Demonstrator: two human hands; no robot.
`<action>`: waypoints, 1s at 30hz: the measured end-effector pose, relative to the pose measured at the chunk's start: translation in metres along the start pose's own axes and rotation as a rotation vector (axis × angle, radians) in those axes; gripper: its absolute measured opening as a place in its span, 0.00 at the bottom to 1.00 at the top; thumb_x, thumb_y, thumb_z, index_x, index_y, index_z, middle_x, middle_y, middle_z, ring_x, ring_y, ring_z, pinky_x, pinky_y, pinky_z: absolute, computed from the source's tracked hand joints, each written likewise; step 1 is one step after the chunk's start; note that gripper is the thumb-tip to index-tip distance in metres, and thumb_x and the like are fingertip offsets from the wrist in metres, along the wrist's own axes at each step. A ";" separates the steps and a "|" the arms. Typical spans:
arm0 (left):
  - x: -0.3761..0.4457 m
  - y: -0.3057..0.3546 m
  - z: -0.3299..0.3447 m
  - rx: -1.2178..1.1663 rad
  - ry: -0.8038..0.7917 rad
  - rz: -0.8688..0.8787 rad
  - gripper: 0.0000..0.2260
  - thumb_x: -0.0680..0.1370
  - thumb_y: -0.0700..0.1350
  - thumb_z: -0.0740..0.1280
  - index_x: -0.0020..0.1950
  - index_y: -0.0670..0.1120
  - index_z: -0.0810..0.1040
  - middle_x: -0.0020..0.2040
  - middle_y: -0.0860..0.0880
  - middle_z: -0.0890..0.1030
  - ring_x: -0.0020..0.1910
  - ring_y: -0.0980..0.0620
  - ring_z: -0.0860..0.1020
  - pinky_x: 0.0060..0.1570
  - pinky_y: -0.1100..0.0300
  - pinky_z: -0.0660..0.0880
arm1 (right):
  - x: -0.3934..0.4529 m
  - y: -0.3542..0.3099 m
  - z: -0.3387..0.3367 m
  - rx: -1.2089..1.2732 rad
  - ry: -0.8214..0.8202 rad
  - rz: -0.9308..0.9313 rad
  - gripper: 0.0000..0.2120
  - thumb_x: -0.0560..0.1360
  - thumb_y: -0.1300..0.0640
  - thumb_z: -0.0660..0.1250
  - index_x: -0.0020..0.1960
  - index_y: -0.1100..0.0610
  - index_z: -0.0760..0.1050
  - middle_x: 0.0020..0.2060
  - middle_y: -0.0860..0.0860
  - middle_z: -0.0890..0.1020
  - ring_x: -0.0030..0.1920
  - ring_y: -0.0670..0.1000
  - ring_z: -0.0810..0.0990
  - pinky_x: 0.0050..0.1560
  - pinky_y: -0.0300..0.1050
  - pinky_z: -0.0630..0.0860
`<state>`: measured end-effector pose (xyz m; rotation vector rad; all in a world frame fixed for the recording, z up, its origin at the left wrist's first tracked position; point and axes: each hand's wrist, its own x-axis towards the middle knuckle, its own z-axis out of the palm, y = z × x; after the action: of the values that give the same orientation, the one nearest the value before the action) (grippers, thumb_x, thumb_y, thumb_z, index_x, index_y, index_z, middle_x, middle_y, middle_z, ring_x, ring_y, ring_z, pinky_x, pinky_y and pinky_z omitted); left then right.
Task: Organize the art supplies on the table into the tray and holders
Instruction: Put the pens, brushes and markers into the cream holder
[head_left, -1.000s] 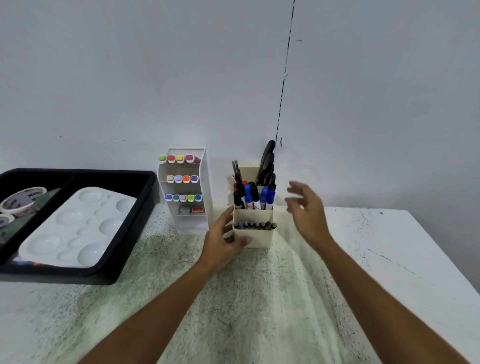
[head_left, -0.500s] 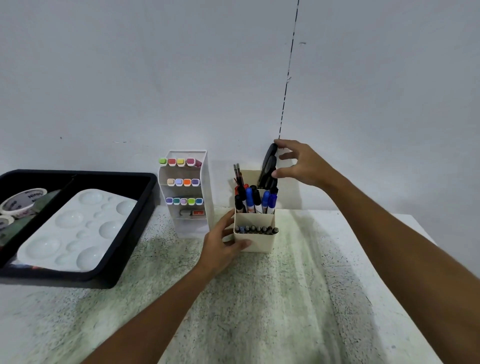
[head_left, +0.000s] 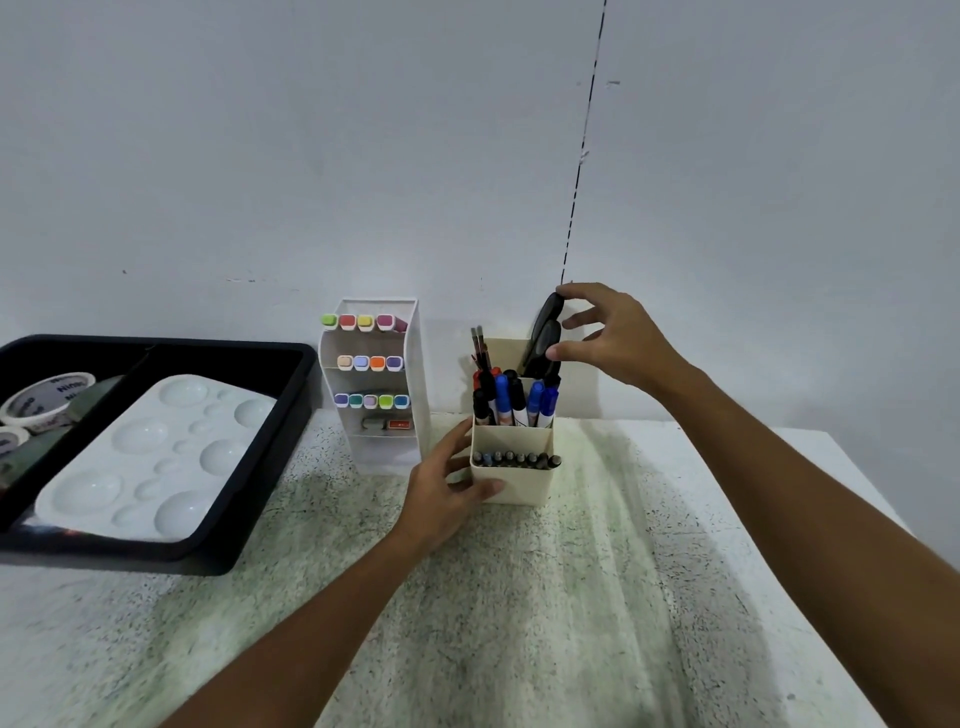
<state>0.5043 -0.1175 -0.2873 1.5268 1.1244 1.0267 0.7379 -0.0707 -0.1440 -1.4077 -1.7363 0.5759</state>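
A cream stepped pen holder (head_left: 514, 480) stands mid-table with markers, pens and pencils upright in its tiers. Black scissors (head_left: 544, 335) stick up from its rear compartment. My right hand (head_left: 610, 338) pinches the scissors' black handles between thumb and fingers. My left hand (head_left: 447, 491) grips the holder's lower left side, thumb across its front. A white tiered marker rack (head_left: 410, 447) with pastel-capped markers stands just left. The black tray (head_left: 249, 499) at far left holds a white paint palette (head_left: 150, 457) and tape rolls (head_left: 44, 397).
The speckled white table (head_left: 571, 597) ends at a right edge near my right forearm. A plain wall rises directly behind the holders. A small red-and-grey item lies in the marker rack's lowest shelf.
My right hand rose from beside the holder to the scissors' handles and now pinches them. My left hand stays on the holder.
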 end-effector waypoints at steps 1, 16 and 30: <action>0.000 0.000 0.000 -0.001 -0.002 -0.001 0.34 0.71 0.36 0.75 0.74 0.48 0.66 0.60 0.53 0.77 0.52 0.70 0.77 0.42 0.69 0.77 | -0.002 0.001 0.000 0.007 0.002 -0.004 0.34 0.65 0.59 0.80 0.68 0.52 0.72 0.65 0.46 0.74 0.53 0.45 0.80 0.48 0.42 0.79; -0.002 0.002 -0.007 0.020 -0.011 0.001 0.36 0.70 0.38 0.76 0.74 0.51 0.65 0.60 0.56 0.75 0.57 0.58 0.76 0.44 0.69 0.77 | -0.050 0.027 0.021 0.087 0.070 -0.016 0.29 0.73 0.70 0.66 0.71 0.55 0.67 0.63 0.52 0.75 0.56 0.50 0.79 0.45 0.34 0.77; 0.003 0.009 -0.005 -0.036 -0.040 0.013 0.39 0.69 0.35 0.76 0.74 0.51 0.64 0.61 0.58 0.76 0.57 0.62 0.77 0.44 0.65 0.78 | -0.124 0.051 0.103 0.401 -0.094 0.181 0.45 0.64 0.64 0.80 0.73 0.43 0.61 0.60 0.46 0.78 0.58 0.45 0.79 0.50 0.43 0.80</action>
<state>0.5018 -0.1147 -0.2768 1.5207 1.0643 1.0156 0.6904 -0.1601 -0.2789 -1.2695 -1.4670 1.0403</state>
